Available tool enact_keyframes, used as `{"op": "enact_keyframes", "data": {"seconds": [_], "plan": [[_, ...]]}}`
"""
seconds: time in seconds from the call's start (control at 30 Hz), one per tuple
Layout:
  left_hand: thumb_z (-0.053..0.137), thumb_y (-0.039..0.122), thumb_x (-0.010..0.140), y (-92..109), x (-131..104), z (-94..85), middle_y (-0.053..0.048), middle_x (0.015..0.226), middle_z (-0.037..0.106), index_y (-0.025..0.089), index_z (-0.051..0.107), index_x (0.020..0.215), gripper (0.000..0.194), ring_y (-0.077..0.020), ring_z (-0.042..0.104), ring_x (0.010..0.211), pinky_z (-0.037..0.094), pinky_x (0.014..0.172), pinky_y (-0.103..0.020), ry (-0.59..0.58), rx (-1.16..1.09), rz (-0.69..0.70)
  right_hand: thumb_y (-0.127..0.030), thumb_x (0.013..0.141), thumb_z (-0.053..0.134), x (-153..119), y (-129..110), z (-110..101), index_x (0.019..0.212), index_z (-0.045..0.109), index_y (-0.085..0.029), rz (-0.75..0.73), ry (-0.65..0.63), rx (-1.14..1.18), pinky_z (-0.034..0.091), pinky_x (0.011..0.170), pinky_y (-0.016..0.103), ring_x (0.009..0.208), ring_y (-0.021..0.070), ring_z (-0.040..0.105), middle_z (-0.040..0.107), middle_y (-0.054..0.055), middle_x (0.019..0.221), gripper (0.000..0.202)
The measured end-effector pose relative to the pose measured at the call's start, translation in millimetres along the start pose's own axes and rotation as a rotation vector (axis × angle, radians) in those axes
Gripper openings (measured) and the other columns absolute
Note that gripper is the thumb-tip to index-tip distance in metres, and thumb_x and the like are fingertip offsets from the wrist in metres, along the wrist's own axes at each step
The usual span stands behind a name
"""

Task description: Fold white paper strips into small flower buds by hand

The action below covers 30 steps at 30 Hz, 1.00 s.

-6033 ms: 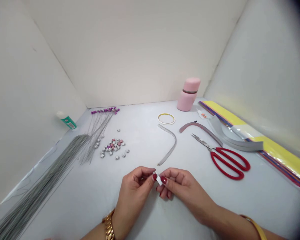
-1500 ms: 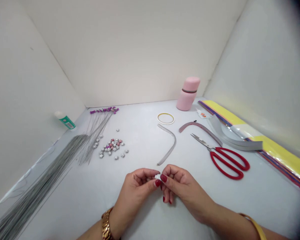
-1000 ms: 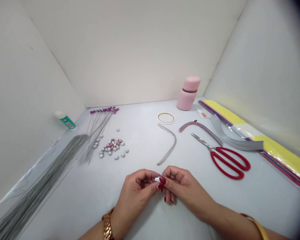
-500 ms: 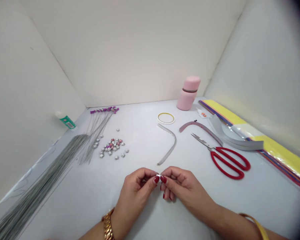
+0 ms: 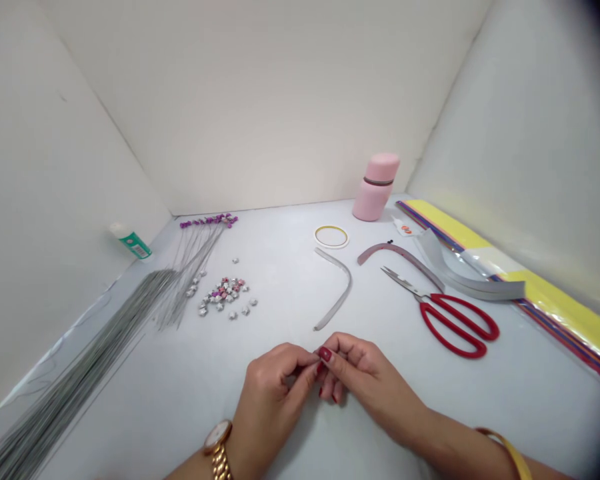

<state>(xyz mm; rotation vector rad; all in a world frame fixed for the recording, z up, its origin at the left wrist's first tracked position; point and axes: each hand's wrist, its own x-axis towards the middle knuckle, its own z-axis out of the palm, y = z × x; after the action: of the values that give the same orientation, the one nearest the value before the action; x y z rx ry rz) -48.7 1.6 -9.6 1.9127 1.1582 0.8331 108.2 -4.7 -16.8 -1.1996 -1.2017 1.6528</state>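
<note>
My left hand (image 5: pixel 273 383) and my right hand (image 5: pixel 370 377) meet at the fingertips, low in the middle of the head view. Both are closed in a pinch on a small silver paper star, which the fingers hide almost entirely now. Just beyond the hands lies a curved silver paper strip (image 5: pixel 349 283). A loose pile of small folded paper stars (image 5: pixel 225 291), silver with some pink and purple, lies to the left. Red-handled scissors (image 5: pixel 453 320) rest to the right, blades pointing away from me.
At left lie a bundle of thin wires (image 5: pixel 100 353), purple-tipped stems (image 5: pixel 210 221) and a green glue bottle (image 5: pixel 134 243). A tape roll (image 5: pixel 316 241), pink flask (image 5: pixel 373 193), mauve strip (image 5: pixel 400 249), wide grey ribbon (image 5: pixel 485 288) and yellow wrapped sheets (image 5: pixel 565 300) lie beyond and right.
The left wrist has turned, bringing the watch face into view. Fingertips have shifted closer together and now cover the silver piece that showed between them.
</note>
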Motion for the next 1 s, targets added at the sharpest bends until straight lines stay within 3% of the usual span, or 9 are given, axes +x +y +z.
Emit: {"op": "enact_keyframes", "data": {"seconds": [0.17, 0.43, 0.7, 0.83, 1.0], "plan": [[0.049, 0.016, 0.08, -1.2, 0.5, -1.6, -0.005, 0.071, 0.065, 0.017, 0.063, 0.076, 0.015, -0.0145, 0.06, 0.066, 0.045, 0.063, -0.021, -0.031, -0.111, -0.046, -0.045, 0.08, 0.05, 0.0, -1.1, 1.2, 0.075, 0.05, -0.016, -0.005, 0.014, 0.033, 0.038, 0.046, 0.021, 0.048, 0.01, 0.053, 0.058, -0.002, 0.055, 0.03], [0.044, 0.017, 0.083, 0.0, 1.3, -3.2, -0.003, 0.067, 0.064, 0.017, 0.06, 0.076, 0.017, -0.0132, 0.057, 0.061, 0.042, 0.06, -0.02, -0.078, -0.058, -0.047, -0.05, 0.08, 0.047, -1.7, -3.2, 1.6, 0.073, 0.047, -0.016, 0.033, -0.009, 0.012, 0.037, 0.043, 0.02, 0.045, 0.0086, 0.052, 0.057, -0.002, 0.057, 0.035], [0.045, 0.012, 0.081, 2.9, 1.4, -4.4, -0.004, 0.068, 0.062, 0.018, 0.062, 0.074, 0.018, -0.0142, 0.056, 0.065, 0.041, 0.063, -0.022, -0.051, -0.043, 0.062, -0.048, 0.081, 0.045, 0.4, -3.8, -1.3, 0.076, 0.045, -0.017, 0.065, -0.114, 0.054, 0.038, 0.043, 0.019, 0.044, 0.0085, 0.053, 0.057, -0.002, 0.057, 0.032], [0.049, 0.016, 0.08, 0.4, 4.7, -3.2, -0.004, 0.067, 0.063, 0.016, 0.061, 0.07, 0.016, -0.0152, 0.057, 0.065, 0.042, 0.064, -0.023, -0.079, -0.186, -0.103, -0.042, 0.083, 0.046, -0.9, -4.1, -0.5, 0.079, 0.044, -0.019, 0.055, -0.106, 0.054, 0.038, 0.043, 0.019, 0.045, 0.0088, 0.053, 0.056, -0.004, 0.058, 0.024], [0.052, 0.028, 0.079, -5.8, 8.8, -2.1, -0.005, 0.066, 0.065, 0.014, 0.06, 0.07, 0.019, -0.0166, 0.059, 0.064, 0.043, 0.064, -0.026, -0.205, -0.5, -0.303, -0.037, 0.086, 0.042, -2.5, -0.5, -0.7, 0.085, 0.043, -0.02, 0.003, -0.093, -0.04, 0.037, 0.042, 0.018, 0.043, 0.0071, 0.05, 0.053, -0.005, 0.057, 0.018]]}}
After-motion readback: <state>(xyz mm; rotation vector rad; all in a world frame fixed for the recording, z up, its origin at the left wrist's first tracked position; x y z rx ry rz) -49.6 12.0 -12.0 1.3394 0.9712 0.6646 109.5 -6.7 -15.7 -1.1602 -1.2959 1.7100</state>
